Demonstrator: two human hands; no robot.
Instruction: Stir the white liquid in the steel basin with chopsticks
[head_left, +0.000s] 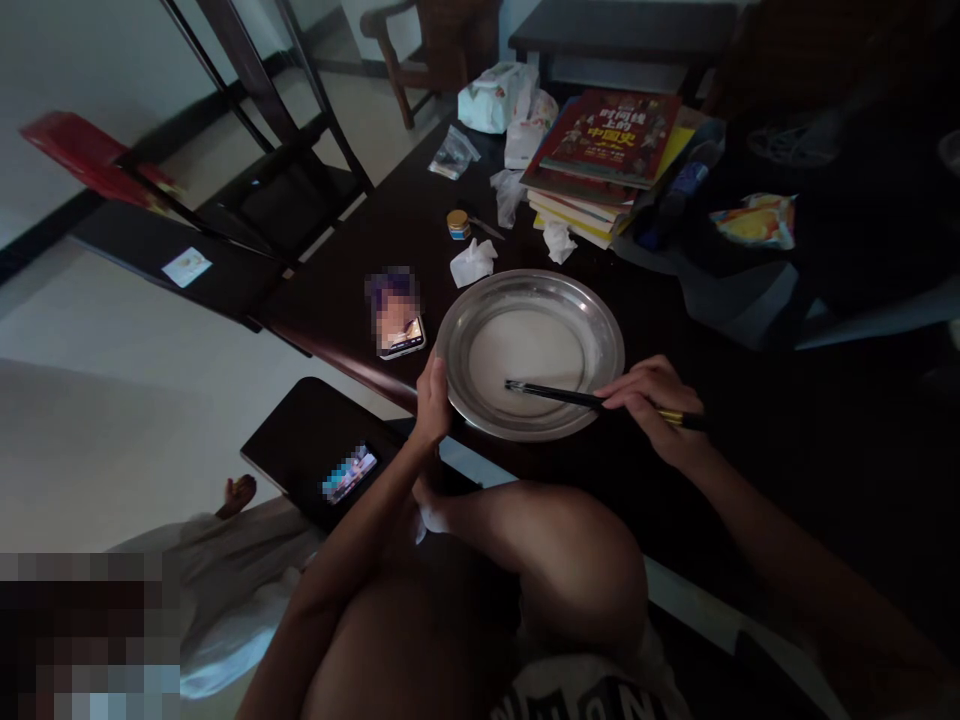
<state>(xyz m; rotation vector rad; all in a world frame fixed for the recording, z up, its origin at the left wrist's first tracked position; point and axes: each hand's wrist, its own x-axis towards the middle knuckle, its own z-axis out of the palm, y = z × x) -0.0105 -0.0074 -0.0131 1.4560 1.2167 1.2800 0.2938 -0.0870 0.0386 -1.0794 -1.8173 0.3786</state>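
A wide metal basin (459, 390) stands at the near edge of the dark table, holding a whitish, smooth liquid or batter (525, 345). My left hand (433, 400) grips the basin's left rim, fingers on its outer side. In my right hand (651, 405) is a pair of black chopsticks (559, 393) with gold bands near the top. Their tips dip into the white mixture left of the basin's middle, and the shafts cross its right rim.
Left of the basin lies a lit phone (401, 335). Behind it are crumpled tissues (474, 262), a small gold-lidded jar (457, 224), stacked books (600, 150) and a snack packet (757, 220). Another person's hand (240, 492) is near a stool (292, 440) bearing a second phone (352, 473).
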